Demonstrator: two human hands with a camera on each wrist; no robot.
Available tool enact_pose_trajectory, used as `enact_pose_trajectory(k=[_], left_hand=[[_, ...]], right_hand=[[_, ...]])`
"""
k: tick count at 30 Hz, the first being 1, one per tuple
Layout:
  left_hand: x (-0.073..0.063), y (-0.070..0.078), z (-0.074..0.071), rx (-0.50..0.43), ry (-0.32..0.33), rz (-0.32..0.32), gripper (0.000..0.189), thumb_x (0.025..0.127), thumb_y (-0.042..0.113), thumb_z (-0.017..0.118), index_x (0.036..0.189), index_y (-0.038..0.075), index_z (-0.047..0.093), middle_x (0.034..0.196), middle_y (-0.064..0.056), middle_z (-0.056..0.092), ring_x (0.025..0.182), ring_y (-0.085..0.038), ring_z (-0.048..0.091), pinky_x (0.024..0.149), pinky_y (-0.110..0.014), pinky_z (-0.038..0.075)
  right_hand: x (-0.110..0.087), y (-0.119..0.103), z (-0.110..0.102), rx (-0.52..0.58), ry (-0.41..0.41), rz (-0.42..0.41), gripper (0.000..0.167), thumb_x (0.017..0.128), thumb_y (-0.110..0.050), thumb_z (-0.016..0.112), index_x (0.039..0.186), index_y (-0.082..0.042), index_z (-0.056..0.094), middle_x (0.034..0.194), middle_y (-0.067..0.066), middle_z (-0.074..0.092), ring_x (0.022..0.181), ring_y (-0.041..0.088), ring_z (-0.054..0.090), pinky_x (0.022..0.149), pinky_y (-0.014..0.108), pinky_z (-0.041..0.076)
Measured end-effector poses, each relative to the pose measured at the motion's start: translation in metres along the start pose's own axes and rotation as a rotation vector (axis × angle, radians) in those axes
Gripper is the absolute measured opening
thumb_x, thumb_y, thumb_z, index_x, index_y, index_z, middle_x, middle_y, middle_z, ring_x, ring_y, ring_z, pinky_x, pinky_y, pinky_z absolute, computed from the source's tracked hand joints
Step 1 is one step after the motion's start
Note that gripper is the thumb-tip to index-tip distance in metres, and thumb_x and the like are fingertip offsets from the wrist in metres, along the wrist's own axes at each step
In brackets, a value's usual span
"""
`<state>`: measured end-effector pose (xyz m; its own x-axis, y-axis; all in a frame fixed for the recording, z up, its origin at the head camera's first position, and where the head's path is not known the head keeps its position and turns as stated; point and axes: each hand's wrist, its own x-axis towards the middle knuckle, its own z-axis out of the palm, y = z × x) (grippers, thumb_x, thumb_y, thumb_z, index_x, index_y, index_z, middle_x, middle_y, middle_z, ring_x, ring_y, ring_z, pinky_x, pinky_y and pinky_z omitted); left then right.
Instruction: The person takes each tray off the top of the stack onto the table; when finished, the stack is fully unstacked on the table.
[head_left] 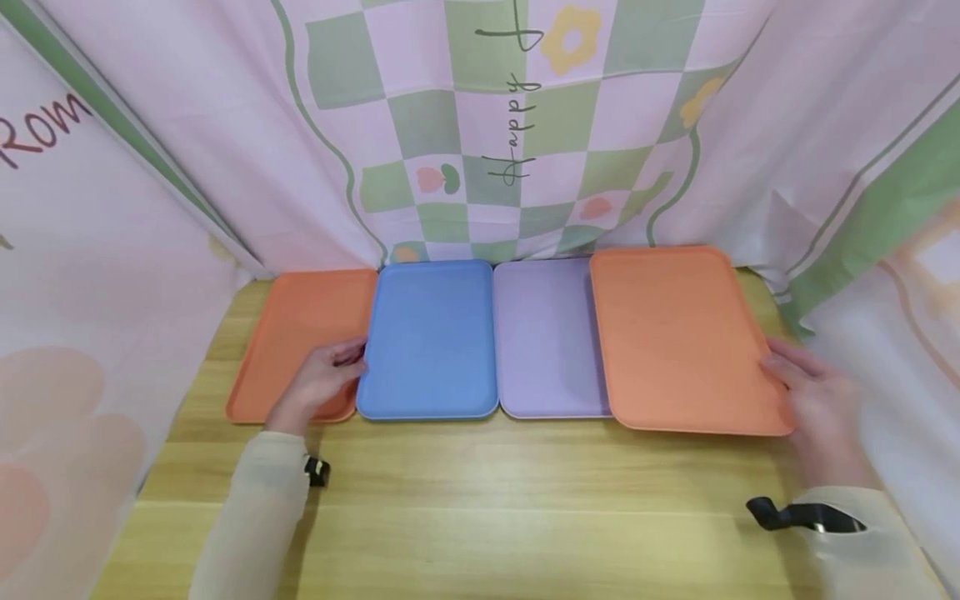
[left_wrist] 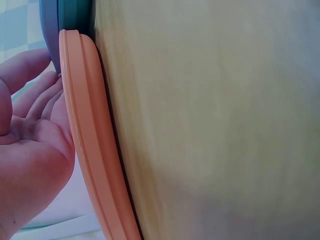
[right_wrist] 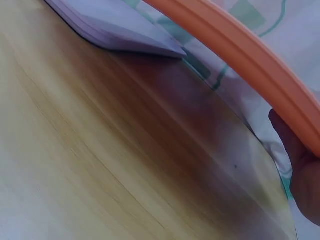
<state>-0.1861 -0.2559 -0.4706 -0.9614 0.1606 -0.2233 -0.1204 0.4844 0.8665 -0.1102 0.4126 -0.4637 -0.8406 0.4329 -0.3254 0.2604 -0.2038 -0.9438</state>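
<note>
A row of rectangular trays lies along the table's far side. On the left is an orange tray [head_left: 300, 312]; beside it is a blue tray [head_left: 427, 342], whose left edge my left hand [head_left: 322, 375] pinches. From the left wrist view, the fingertips [left_wrist: 52, 82] meet that edge, above the orange tray, and a teal rim [left_wrist: 74, 15] shows under the blue one. My right hand [head_left: 817, 396] grips the right edge of a second orange tray [head_left: 682, 342]. This tray is raised off the table and overlaps the right side of a lavender tray [head_left: 547, 342].
The wood-grain table [head_left: 525, 508] runs in front of the trays. Patterned curtain cloth [head_left: 495, 125] hangs right behind them and along both sides. Each wrist wears a black strap, the right one [head_left: 810, 517] with a part sticking out.
</note>
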Motion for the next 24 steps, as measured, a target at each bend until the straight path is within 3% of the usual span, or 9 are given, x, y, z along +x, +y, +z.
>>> enact_pose_trajectory(k=[7, 10, 16, 21, 24], left_hand=[[0.001, 0.000, 0.000, -0.008, -0.002, -0.023, 0.059, 0.106, 0.008, 0.066, 0.160, -0.003, 0.046, 0.163, -0.027, 0.049, 0.156, -0.040, 0.045, 0.117, -0.032, 0.050], [0.001, 0.000, -0.001, -0.012, -0.006, -0.021, 0.059, 0.107, 0.008, 0.065, 0.161, -0.003, 0.045, 0.164, -0.027, 0.047, 0.156, -0.041, 0.044, 0.115, -0.030, 0.051], [0.000, 0.000, -0.001, -0.014, 0.001, -0.013, 0.059, 0.107, 0.006, 0.065, 0.160, -0.005, 0.045, 0.163, -0.029, 0.047, 0.156, -0.042, 0.044, 0.111, -0.021, 0.051], [0.002, -0.002, 0.000, 0.015, 0.006, -0.006, 0.058, 0.106, 0.007, 0.065, 0.160, -0.005, 0.046, 0.161, -0.029, 0.049, 0.155, -0.043, 0.046, 0.119, -0.037, 0.049], [0.003, -0.002, -0.001, 0.016, 0.001, -0.008, 0.059, 0.106, 0.007, 0.066, 0.160, -0.006, 0.046, 0.162, -0.029, 0.049, 0.155, -0.042, 0.045, 0.119, -0.037, 0.049]], right_hand=[[0.010, 0.000, -0.025, -0.024, -0.007, -0.006, 0.037, 0.093, -0.012, 0.086, 0.126, -0.030, 0.083, 0.095, -0.027, 0.079, 0.071, -0.002, 0.065, 0.054, 0.019, 0.053], [0.013, 0.000, -0.034, -0.054, 0.016, -0.009, 0.036, 0.093, -0.013, 0.086, 0.125, -0.031, 0.083, 0.093, -0.029, 0.079, 0.070, -0.003, 0.064, 0.052, 0.019, 0.050], [0.019, -0.001, -0.045, -0.037, 0.045, 0.007, 0.041, 0.091, -0.014, 0.089, 0.128, -0.030, 0.081, 0.093, -0.025, 0.081, 0.071, -0.003, 0.070, 0.053, 0.020, 0.055], [0.021, 0.001, -0.054, -0.018, 0.062, 0.014, 0.037, 0.090, -0.010, 0.089, 0.122, -0.029, 0.084, 0.089, -0.023, 0.081, 0.071, -0.004, 0.070, 0.055, 0.020, 0.057], [0.022, 0.002, -0.058, -0.003, 0.054, 0.011, 0.035, 0.091, -0.008, 0.087, 0.118, -0.029, 0.086, 0.086, -0.021, 0.081, 0.070, -0.003, 0.071, 0.055, 0.020, 0.057]])
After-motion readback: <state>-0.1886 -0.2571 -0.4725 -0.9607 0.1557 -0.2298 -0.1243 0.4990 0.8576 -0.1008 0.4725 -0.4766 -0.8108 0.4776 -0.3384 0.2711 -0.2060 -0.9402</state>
